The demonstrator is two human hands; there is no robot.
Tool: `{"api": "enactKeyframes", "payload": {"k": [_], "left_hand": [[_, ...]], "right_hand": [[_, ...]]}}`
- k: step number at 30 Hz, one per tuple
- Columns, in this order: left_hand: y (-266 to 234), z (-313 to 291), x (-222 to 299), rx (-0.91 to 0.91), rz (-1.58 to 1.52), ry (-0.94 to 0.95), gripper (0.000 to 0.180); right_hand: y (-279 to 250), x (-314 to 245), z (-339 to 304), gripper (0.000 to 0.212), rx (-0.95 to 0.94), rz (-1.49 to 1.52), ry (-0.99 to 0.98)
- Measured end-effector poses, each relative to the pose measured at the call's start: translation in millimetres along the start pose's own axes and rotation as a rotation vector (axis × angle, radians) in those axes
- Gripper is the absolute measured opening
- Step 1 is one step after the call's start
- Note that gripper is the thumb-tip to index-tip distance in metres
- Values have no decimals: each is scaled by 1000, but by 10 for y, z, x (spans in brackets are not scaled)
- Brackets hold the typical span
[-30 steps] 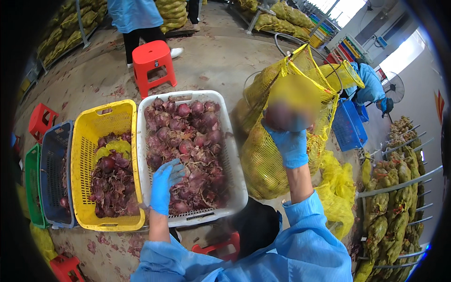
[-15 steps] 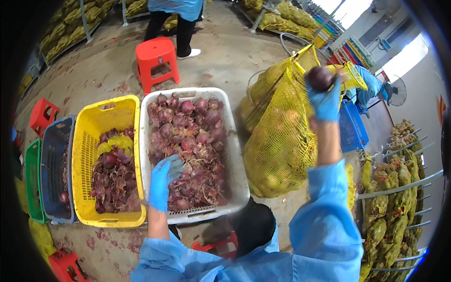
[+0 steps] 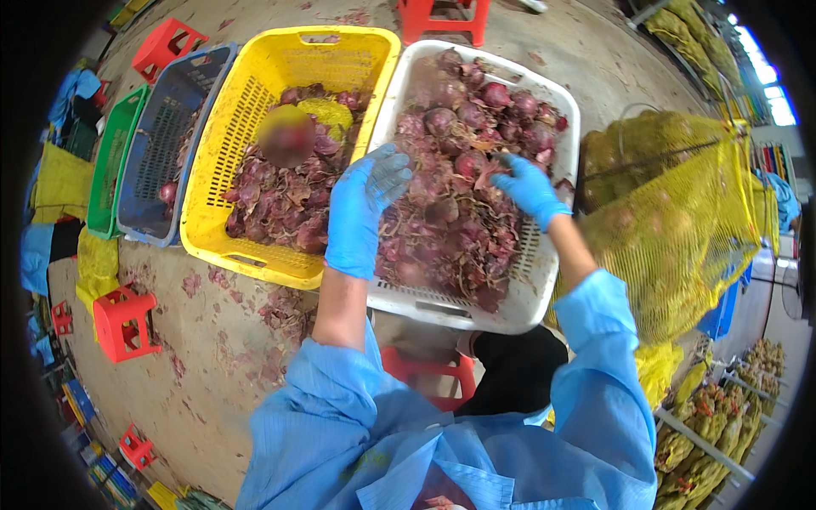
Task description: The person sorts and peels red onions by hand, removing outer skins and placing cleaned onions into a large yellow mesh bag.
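Note:
My left hand (image 3: 365, 208), in a blue glove with dirty fingertips, is above the left rim of the white crate (image 3: 568, 110). Its fingers are stretched out and nothing is in it. A blurred red onion (image 3: 286, 136) shows over the yellow crate (image 3: 219, 140), apart from either hand. Several red onions (image 3: 440, 121) and loose skins fill the white crate. Over their right side reaches my right hand (image 3: 531, 191), gloved in blue, its thumb and fingers apart around no visible onion.
Full yellow mesh bags (image 3: 671, 221) stand right of the white crate. A blue-grey crate (image 3: 174, 106) and a green crate (image 3: 115, 161) line up at left. Red stools (image 3: 126, 323) stand on the floor, which is strewn with skins. Other people in blue are at the far left.
My right hand has come from the mesh bag to the white crate and no longer holds an onion. A blurred onion now shows over the yellow crate. The view has turned.

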State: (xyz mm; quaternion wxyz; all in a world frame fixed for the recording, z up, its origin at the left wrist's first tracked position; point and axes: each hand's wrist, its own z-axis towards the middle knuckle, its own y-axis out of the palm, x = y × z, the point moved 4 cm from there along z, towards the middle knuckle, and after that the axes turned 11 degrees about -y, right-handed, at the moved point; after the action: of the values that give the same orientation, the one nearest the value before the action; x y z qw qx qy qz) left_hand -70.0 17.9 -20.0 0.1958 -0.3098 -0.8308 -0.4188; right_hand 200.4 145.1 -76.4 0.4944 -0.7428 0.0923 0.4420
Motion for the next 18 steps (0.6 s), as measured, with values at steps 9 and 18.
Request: {"api": "enactKeyframes", "payload": {"k": [9,18], "left_hand": [[-83,-154,-67,20,159,-86,45],[-116,-107,-223,-46,278,-79,50]], "right_hand": [[968,691,948,97,-158,-797,320],[1064,480,307,69,-114,352,271]]}}
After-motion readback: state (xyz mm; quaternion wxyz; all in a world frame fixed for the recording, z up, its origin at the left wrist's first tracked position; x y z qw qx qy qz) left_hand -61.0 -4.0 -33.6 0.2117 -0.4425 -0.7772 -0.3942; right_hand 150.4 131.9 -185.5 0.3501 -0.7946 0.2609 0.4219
